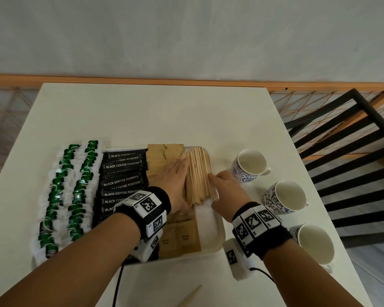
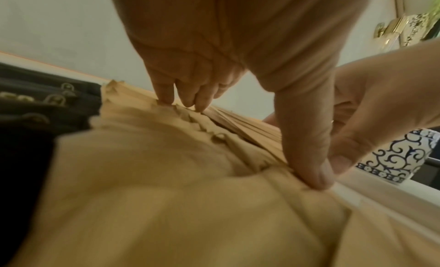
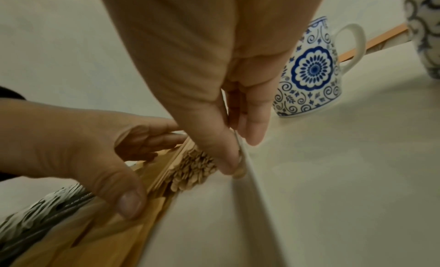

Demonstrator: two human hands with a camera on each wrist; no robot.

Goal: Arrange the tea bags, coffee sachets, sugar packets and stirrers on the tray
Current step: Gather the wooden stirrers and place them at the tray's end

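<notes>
Three patterned cups (image 1: 251,166) on table (image 1: 155,116); black chair (image 1: 350,156).

White table (image 1: 142,111), pale wall (image 1: 186,29), black slatted chair (image 1: 350,156).

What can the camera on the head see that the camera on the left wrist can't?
Only the head view shows the green tea bags, three cups and a stray stirrer on the table. Only the left wrist view shows the left hand's fingers from beneath, touching the brown sugar packets. Both show the stirrers squeezed between the left hand and right hand, plus the black coffee sachets.
</notes>
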